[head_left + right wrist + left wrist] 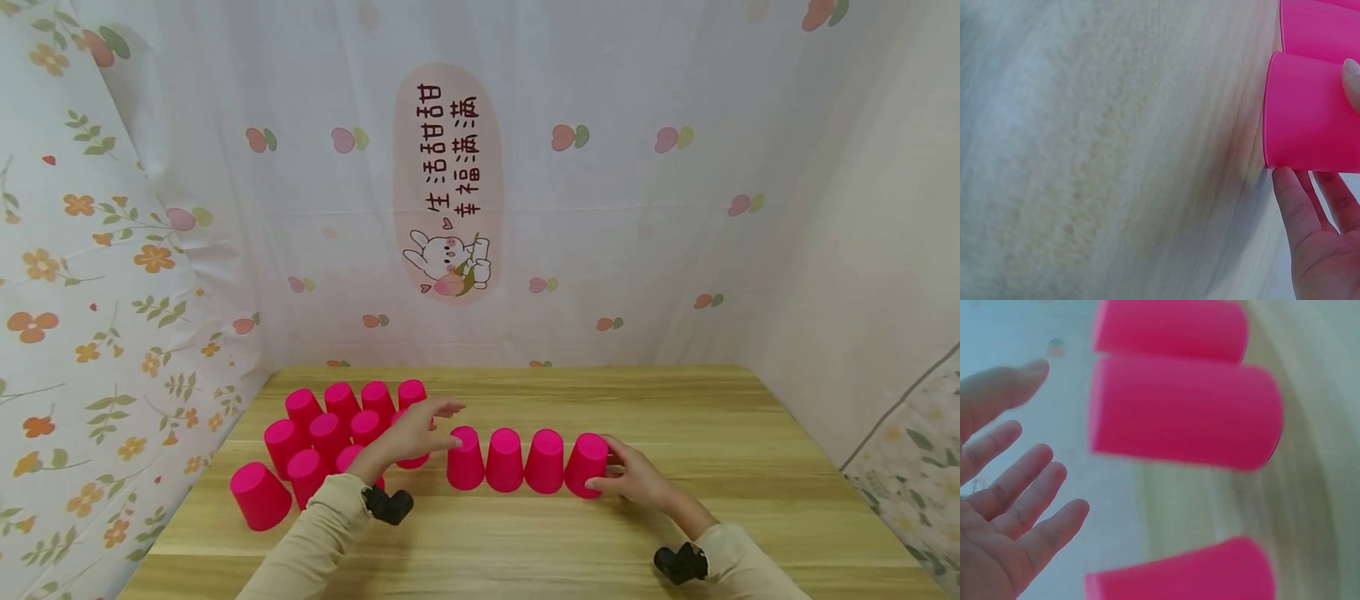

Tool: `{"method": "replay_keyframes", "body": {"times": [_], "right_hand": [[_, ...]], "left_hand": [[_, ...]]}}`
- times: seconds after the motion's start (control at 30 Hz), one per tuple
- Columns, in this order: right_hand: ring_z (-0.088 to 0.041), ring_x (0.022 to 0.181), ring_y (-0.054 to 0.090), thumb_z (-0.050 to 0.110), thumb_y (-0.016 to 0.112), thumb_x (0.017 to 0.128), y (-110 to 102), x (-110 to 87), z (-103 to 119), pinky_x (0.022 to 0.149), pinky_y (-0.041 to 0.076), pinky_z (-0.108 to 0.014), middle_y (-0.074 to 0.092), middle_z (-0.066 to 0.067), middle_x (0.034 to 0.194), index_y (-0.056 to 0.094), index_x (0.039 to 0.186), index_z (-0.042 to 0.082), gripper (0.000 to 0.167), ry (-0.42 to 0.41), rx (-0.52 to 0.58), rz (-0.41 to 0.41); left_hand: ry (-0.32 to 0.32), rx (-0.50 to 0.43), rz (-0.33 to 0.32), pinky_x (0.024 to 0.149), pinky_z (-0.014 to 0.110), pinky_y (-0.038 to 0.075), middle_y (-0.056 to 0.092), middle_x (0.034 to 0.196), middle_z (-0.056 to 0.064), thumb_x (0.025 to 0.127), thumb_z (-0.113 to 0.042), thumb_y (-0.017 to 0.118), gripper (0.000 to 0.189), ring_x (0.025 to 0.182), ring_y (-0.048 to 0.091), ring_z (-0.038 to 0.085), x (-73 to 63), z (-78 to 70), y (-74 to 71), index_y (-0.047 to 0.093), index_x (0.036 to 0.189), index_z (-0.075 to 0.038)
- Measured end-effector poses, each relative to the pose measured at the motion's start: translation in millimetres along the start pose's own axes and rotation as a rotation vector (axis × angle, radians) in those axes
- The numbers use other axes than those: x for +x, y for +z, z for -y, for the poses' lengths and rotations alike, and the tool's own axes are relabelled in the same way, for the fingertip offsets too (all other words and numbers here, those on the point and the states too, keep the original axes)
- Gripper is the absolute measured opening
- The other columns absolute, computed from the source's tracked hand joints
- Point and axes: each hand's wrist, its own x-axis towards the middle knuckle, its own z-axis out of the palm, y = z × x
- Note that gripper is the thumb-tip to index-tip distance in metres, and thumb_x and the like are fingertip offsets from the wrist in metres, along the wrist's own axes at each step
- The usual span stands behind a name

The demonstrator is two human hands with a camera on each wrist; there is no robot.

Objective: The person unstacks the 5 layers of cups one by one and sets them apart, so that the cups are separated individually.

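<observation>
Four-cup-wide would overstate the detail, so simply: a row of several pink cups (504,462) stands upside down on the wooden table. At its right end, my right hand (637,479) holds the last pink cup (586,468), thumb on the near side and fingers along the right. The right wrist view shows that cup (1313,115) with its rim down at the tabletop and fingertips against its side. My left hand (408,433) hovers by the row's left-end cup (465,462), fingers spread and holding nothing. In the left wrist view its fingers (1029,500) are apart from the cups.
More upside-down pink cups (258,497) stand in a group on the table's left side, partly hidden behind my left hand and sleeve. A patterned cloth (615,208) hangs beyond the table's back edge. Black wrist cameras (681,564) sit on both wrists.
</observation>
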Motion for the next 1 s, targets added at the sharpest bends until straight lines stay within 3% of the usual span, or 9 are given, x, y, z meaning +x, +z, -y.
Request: {"method": "replay_keyframes", "body": {"times": [0.2, 0.43, 0.73, 1.0], "right_hand": [[-0.038, 0.096, 0.053, 0.014, 0.07, 0.075, 2, 0.0, 0, 0.077, 0.049, -0.037, 0.051, -0.02, 0.11, 0.04, 0.122, -0.004, 0.059, -0.001, 0.0, -0.003], [-0.039, 0.097, 0.052, 0.014, 0.069, 0.075, 2, -0.2, 1, 0.078, 0.048, -0.038, 0.051, -0.021, 0.11, 0.04, 0.123, -0.004, 0.059, 0.008, 0.009, -0.002], [-0.039, 0.098, 0.052, 0.014, 0.069, 0.076, 1, 0.1, 0, 0.078, 0.048, -0.038, 0.051, -0.021, 0.111, 0.039, 0.123, -0.004, 0.059, 0.006, 0.024, 0.007], [-0.038, 0.098, 0.052, 0.013, 0.068, 0.077, 0, -0.4, 2, 0.077, 0.049, -0.038, 0.051, -0.02, 0.111, 0.039, 0.124, -0.003, 0.058, 0.009, 0.027, 0.011]], "left_hand": [[-0.004, -0.012, 0.024, 0.086, 0.044, 0.043, 0.051, 0.119, 0.016, 0.076, -0.014, 0.069, 0.051, 0.108, 0.046, 0.03, 4.2, 10.3, 23.9, 0.049, 0.121, 0.001], [-0.003, -0.038, -0.014, 0.076, 0.035, 0.049, 0.05, 0.116, 0.015, 0.076, -0.012, 0.069, 0.049, 0.099, 0.05, 0.029, 2.1, 19.9, 32.4, 0.05, 0.118, 0.003], [-0.016, 0.032, -0.02, 0.072, 0.03, 0.049, 0.053, 0.112, 0.011, 0.075, -0.014, 0.07, 0.049, 0.096, 0.05, 0.024, -16.8, 22.3, 12.2, 0.053, 0.117, 0.0], [-0.099, 0.106, -0.075, 0.076, 0.036, 0.046, 0.053, 0.111, 0.006, 0.073, -0.014, 0.072, 0.045, 0.096, 0.05, 0.023, -41.0, 23.7, -8.4, 0.055, 0.115, -0.008]]}}
